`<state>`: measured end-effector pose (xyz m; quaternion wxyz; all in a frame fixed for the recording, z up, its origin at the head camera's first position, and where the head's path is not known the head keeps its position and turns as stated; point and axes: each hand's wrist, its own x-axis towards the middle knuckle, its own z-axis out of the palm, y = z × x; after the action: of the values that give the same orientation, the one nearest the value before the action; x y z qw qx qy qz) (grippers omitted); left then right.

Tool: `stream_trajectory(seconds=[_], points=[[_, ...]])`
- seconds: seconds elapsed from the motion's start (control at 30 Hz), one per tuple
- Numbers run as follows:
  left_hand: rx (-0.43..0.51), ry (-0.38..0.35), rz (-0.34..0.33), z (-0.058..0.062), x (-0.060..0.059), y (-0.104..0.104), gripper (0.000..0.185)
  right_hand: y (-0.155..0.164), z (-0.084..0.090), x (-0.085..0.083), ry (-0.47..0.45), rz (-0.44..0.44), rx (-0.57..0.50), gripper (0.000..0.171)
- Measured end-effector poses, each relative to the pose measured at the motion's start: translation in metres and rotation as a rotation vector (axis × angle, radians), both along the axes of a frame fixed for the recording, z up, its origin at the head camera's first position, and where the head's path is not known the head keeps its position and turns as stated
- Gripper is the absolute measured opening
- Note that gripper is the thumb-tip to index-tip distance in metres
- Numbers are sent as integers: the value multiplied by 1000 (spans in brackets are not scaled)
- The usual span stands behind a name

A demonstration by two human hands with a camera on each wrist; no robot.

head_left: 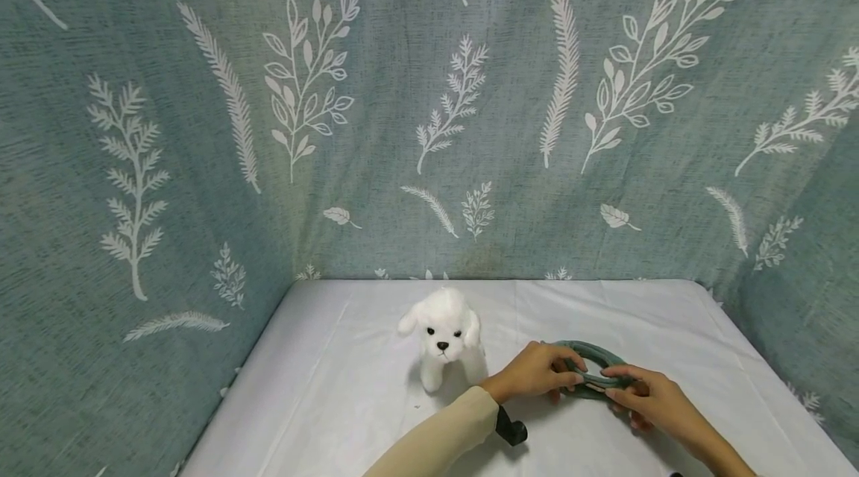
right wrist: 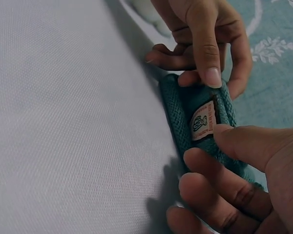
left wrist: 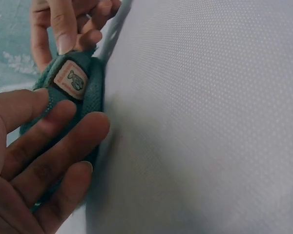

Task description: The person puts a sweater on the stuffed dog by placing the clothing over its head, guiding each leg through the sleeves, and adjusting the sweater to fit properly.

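A teal knit piece [head_left: 593, 349] is held stretched into a ring, its rim rolled, on or just above the white surface. Both wrist views show a small cream patch with a printed figure [left wrist: 72, 79] sewn on it. My left hand [head_left: 537, 370] pinches the ring's left side between thumb and fingers. On the other side my right hand [head_left: 647, 396] grips it, thumb on the edge beside the patch [right wrist: 201, 122] and fingers beneath. Left of the hands a white plush dog [head_left: 444, 339] stands upright, facing me; neither hand holds it.
The white cloth-covered table [head_left: 335, 387] extends around the hands. Blue-green curtains with white leaf prints [head_left: 403, 127] enclose its back and sides. A black fitting [head_left: 511, 428] sticks out at the left wrist, below the beige sleeve [head_left: 446, 432].
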<state>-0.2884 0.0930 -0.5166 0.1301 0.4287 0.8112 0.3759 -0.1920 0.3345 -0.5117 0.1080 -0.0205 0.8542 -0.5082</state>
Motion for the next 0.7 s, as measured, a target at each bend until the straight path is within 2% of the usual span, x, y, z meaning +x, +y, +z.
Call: stream_trajectory(seconds=[0.2, 0.37, 0.53, 0.7], points=[[63, -93, 25, -7, -2, 2, 27, 1, -4, -2, -6, -19, -14, 46], [102, -136, 47, -9, -2, -1, 19, 1, -7, -5, -43, -59, -47, 46], [158, -219, 50, -7, -1, -4, 13, 0, -6, -6, -65, -93, -63, 48], [213, -280, 45, -4, -1, -7, 13, 0, -2, -6, -81, -84, -104, 48]])
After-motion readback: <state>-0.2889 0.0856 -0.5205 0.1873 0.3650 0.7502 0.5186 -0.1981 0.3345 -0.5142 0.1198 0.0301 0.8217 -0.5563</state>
